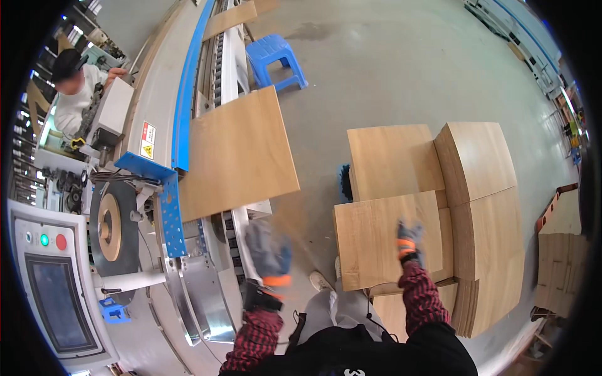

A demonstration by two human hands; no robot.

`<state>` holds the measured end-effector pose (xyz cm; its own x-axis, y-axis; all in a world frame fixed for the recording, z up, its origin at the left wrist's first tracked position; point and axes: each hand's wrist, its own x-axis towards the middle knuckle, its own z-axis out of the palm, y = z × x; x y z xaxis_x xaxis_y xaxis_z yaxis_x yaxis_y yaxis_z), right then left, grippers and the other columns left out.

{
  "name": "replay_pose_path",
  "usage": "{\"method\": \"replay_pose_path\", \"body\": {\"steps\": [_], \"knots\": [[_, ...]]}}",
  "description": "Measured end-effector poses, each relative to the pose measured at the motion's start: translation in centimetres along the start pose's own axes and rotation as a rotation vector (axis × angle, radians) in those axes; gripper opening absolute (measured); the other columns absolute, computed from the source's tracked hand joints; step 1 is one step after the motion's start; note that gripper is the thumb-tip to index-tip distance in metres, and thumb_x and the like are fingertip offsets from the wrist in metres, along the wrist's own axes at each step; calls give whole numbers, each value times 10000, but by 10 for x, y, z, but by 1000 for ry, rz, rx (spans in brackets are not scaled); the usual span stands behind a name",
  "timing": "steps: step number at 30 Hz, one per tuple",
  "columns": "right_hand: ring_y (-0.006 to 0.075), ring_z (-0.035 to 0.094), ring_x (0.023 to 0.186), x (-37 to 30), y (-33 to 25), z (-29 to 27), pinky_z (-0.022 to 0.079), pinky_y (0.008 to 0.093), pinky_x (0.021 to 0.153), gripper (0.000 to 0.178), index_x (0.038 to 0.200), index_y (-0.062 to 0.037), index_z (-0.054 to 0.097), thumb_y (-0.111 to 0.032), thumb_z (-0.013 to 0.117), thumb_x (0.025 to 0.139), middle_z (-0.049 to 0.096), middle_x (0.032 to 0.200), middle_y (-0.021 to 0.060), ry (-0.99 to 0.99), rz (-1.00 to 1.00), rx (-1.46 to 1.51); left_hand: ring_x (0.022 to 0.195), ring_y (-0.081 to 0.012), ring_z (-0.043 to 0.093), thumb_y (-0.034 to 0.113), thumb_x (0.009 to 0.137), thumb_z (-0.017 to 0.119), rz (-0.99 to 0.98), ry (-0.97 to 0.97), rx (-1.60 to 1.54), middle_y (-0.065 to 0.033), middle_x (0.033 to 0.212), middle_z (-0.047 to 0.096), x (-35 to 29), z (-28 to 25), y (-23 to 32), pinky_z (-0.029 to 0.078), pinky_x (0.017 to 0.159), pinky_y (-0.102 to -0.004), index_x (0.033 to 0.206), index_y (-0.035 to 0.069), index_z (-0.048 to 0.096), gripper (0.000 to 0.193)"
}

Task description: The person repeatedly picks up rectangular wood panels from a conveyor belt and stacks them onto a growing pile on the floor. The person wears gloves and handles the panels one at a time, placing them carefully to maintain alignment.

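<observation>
My left hand (268,249), in a grey glove with an orange cuff, is smeared by motion beside the machine's edge. Above it, a square wood-grain panel (241,150) lies on the machine's roller track, apart from the hand. My right hand (409,239), gloved the same way, is over another wood-grain panel (370,241) on the stack in front of me. Its fingers are stretched out toward the far edge; whether they press on the surface is hard to tell.
Further stacks of panels (492,235) stand at the right. A blue stool (276,56) is beyond the machine. At the left are a control box with a screen (59,301) and a round tape reel (111,227). Another person (78,94) is at the machine's far side.
</observation>
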<state>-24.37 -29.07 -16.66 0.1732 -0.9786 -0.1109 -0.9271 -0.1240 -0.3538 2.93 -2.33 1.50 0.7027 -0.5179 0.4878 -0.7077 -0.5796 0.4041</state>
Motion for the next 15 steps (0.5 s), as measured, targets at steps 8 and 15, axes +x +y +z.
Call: {"method": "replay_pose_path", "body": {"steps": [8,15], "knots": [[349,426,1115,-10,145,-26,353,418,924,675,1147,-51,488,-520,596,674,478,1170,200,-73,393,-180,1139,-282,455,511,808,491,-1060,-1032,-456,-143,1170,536,-236,178,21,346,953,-336,1189,-2,482,639],[361,450,1090,1,135,-26,367,433,905,718,1186,-59,480,-575,539,689,485,1172,205,72,542,-198,1088,-263,502,616,761,475,-1359,-1064,-528,-140,1133,560,-250,178,33,371,909,-354,1132,13,544,711]]}}
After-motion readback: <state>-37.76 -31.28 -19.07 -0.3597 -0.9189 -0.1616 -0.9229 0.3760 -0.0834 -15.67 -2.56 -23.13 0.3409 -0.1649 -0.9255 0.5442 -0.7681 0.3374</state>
